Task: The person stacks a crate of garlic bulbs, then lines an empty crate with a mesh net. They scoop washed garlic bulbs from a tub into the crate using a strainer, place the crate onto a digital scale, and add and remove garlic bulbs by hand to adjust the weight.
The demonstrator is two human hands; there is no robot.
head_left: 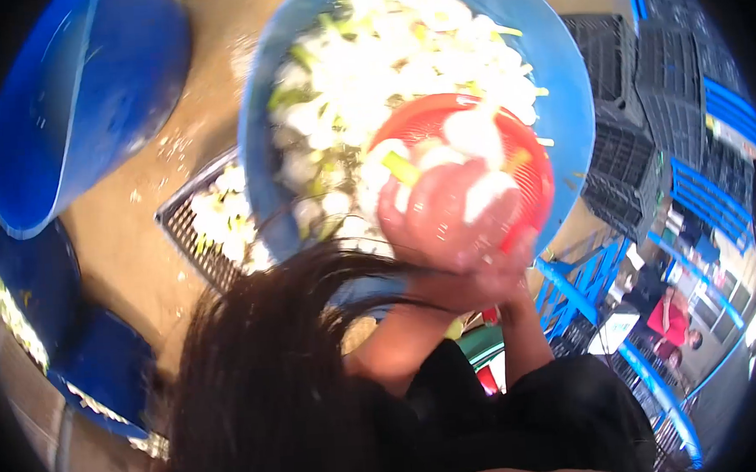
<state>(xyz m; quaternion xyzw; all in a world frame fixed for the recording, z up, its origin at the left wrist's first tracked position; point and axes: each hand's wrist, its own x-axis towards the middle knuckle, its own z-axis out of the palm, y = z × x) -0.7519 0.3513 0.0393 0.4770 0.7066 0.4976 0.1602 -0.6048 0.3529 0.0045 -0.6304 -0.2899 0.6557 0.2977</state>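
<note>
Hands, two, bare, wet-looking: left hand (441, 211) and right hand (504, 268), set close together, fingers curled about white bulbs (487, 198) with pale green stems; blur and glare hide how firmly each grips, so that cannot be told

Red basket (534, 155), one, perforated: directly beneath the hands, within the rim of the blue tub (570, 123), more bulbs inside; whether it floats or rests on the load, cannot tell

Loose bulbs (386, 65), many: crowding the tub around the basket, stems pointing every way

Black crate (193, 256), one: beside the tub on the floor, part-filled with similar bulbs

Long dark hair (273, 353), loose: hanging near the forearms, strands crossing them

Hazards, as judged: wet, rounded bulbs could slip from between the fingers if the hold is slack, landing among the loose ones; pressure on one side could tip the basket, its support being uncertain; overfilling could roll bulbs over its rim; hair could snag or trail into the tub should the head dip lower
</note>
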